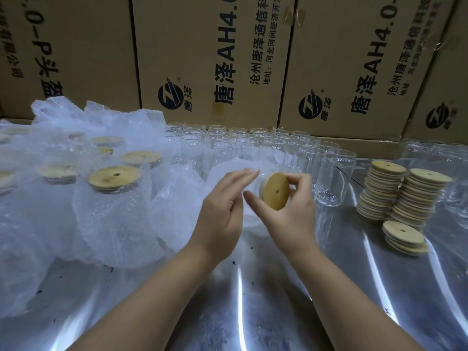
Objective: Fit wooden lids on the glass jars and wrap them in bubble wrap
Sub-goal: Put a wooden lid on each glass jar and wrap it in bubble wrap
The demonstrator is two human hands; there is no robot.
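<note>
A glass jar lies on its side over a sheet of bubble wrap (228,173) at the table's middle, its round wooden lid (275,191) with a small hole facing me. My right hand (286,211) pinches the lid's rim between thumb and curled fingers. My left hand (225,201) lies flat with straight fingers against the jar's wrapped left side. The jar's glass body is mostly hidden behind the hands and the wrap.
Wrapped, lidded jars (114,178) stand in a crowd at the left. Several empty glass jars (331,178) fill the back. Stacks of wooden lids (415,196) sit at the right on the shiny metal table (278,300). Cardboard boxes (202,59) wall the rear.
</note>
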